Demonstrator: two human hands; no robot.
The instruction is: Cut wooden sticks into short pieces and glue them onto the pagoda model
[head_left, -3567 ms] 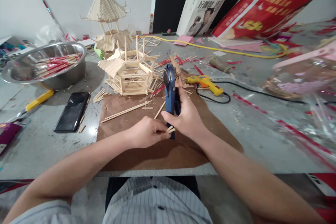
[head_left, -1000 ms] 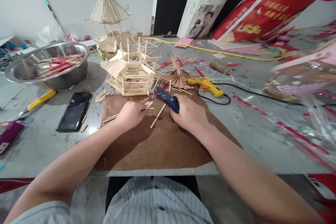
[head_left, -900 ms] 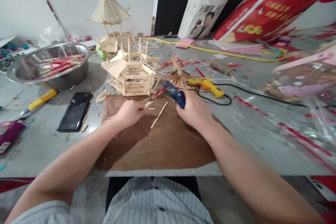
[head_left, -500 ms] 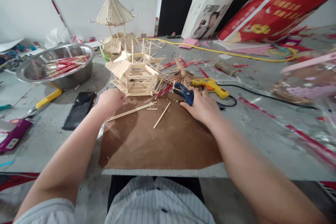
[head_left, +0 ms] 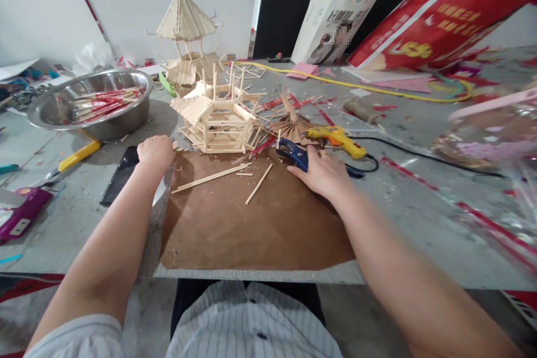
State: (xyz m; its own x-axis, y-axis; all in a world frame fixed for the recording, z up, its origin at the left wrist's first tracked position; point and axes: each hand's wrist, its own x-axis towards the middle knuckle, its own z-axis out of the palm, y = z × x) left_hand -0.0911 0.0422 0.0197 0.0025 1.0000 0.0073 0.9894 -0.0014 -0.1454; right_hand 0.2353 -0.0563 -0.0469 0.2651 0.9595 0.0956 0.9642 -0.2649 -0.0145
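Note:
My left hand is closed in a fist at the left edge of the brown board, over the top of a black phone. Bits of stick show beside its fingers; what it holds, if anything, is hidden. My right hand grips blue cutters low over the board's upper right, thumb and forefinger on either side. Between the hands lie thin wooden sticks, another single stick and a short piece. Behind them stands a half-built six-sided stick model.
A taller stick pagoda stands at the back. To the left are a steel bowl of red-tipped sticks and a yellow-handled tool. A yellow glue gun with a black cord lies beyond my right hand, near a brown pleated piece.
My left hand has moved left from the front of the stick model to the phone. The blue cutters in my right hand have tilted lower toward the board.

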